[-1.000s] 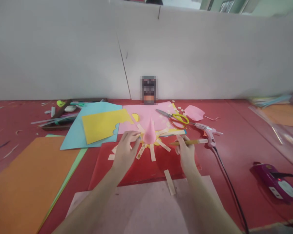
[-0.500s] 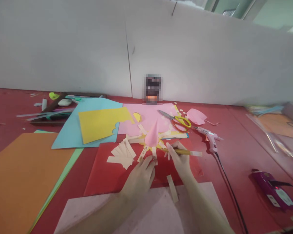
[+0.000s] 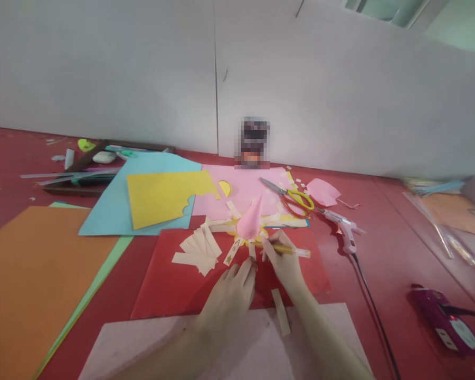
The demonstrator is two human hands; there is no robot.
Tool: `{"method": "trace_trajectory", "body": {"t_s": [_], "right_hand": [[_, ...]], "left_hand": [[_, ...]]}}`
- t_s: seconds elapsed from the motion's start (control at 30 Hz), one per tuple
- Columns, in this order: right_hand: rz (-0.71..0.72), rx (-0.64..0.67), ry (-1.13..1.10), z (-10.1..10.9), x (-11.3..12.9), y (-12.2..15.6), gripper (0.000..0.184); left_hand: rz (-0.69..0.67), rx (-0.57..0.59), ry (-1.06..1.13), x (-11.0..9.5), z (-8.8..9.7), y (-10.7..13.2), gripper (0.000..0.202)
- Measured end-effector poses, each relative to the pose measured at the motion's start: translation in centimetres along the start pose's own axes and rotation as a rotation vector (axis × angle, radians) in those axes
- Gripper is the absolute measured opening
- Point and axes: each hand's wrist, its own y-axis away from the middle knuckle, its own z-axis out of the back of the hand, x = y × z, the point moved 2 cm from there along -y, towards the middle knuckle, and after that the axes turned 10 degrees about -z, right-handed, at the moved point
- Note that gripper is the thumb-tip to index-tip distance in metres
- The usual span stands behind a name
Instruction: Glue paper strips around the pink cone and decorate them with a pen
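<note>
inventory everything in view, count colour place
Paper cone: 1, pink, centre
Scalloped paper base: 1, yellow, under cone
Fanned paper strips: several, cream, centre
Flat sheet: 1, red, under strips
Notched paper: 1, yellow, back left
Large paper: 1, blue, back left
Rectangular paper: 1, orange, left
Flat paper: 1, pink, behind cone
Metal scissors: 1, yellow and orange, back right
Glue gun: 1, pink, right
Oblong socket block: 1, purple, right
Shallow tray: 1, brown, back left
Tabletop: 1, red, underneath
Slim pen: 1, gold, centre right
Left hand: 1, bare, before cone
Right hand: 1, bare, holding pen
</note>
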Motion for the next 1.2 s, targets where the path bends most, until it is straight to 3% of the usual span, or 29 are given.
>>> {"method": "trace_trajectory", "body": {"t_s": [0.7,1.2], "right_hand": [[0.036,0.023,0.047,-0.01,-0.14,-0.02,0.022],[0.056,0.015,0.066,0.12,-0.01,0.04,0.026]], "left_hand": [[0.037,-0.151,0.217,0.84,-0.19,-0.01,0.036],[0.047,-0.106,0.235,0.81,0.01,-0.03,0.037]]}}
